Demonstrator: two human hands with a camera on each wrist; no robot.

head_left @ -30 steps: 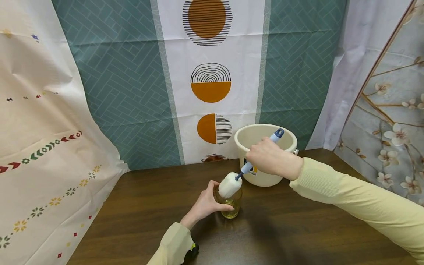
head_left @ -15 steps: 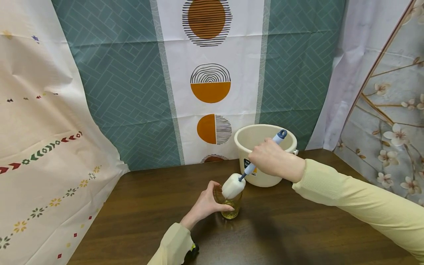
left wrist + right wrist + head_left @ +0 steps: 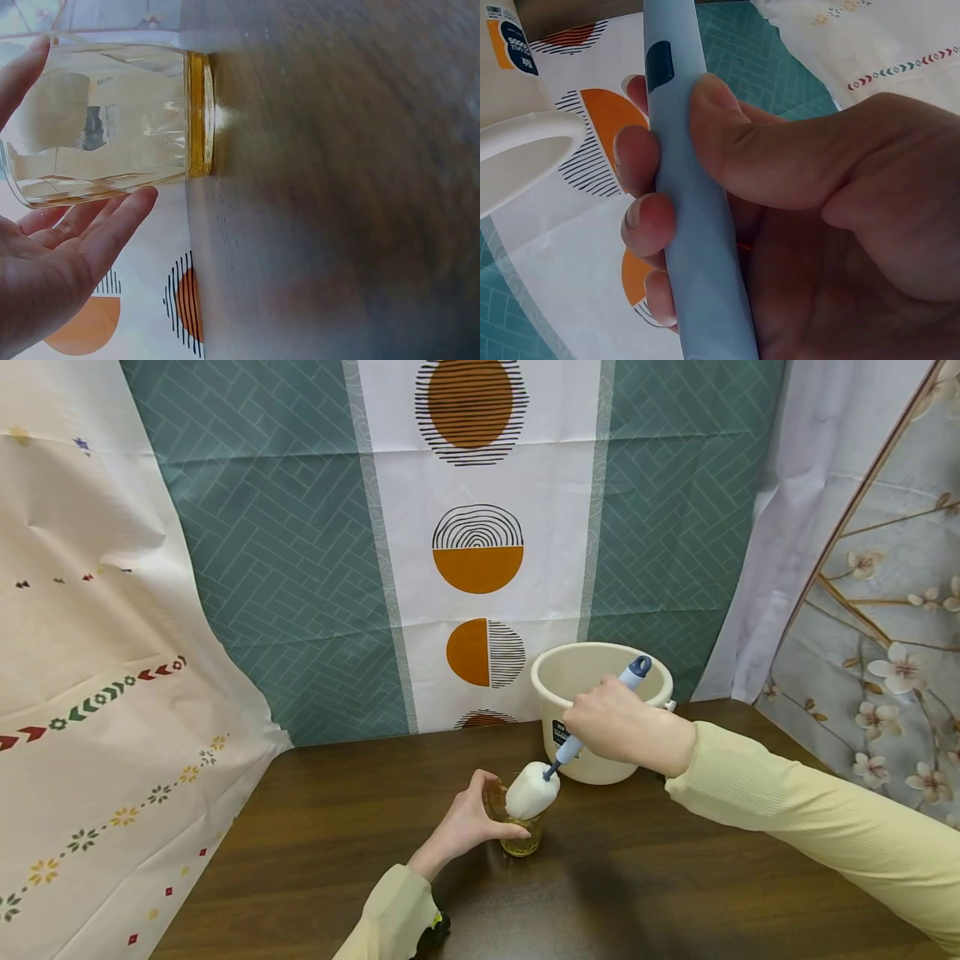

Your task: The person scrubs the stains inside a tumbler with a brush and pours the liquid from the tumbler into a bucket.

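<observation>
My left hand (image 3: pixel 471 817) holds an amber-tinted drinking glass (image 3: pixel 522 841) upright on the wooden table, thumb on the near side and fingers round the far side. In the left wrist view, the glass (image 3: pixel 142 120) stands with its thick yellowish base against the tabletop. My right hand (image 3: pixel 617 720) grips the light blue handle (image 3: pixel 694 187) of a sponge bottle brush, thumb laid along it and fingers wrapped round. The brush's white sponge head (image 3: pixel 532 791) tilts into the mouth of the glass. Its lower end sits inside, behind the amber wall.
A cream bucket (image 3: pixel 555 693) with a dark label stands just behind the brush and my right hand, near the table's back edge. Patterned cloths hang behind and on both sides. Brown wooden tabletop (image 3: pixel 337 860) extends left and right of the glass.
My right hand has shifted slightly right and down with the brush, and the sponge head has moved right across the glass mouth. The left hand and glass stay in place.
</observation>
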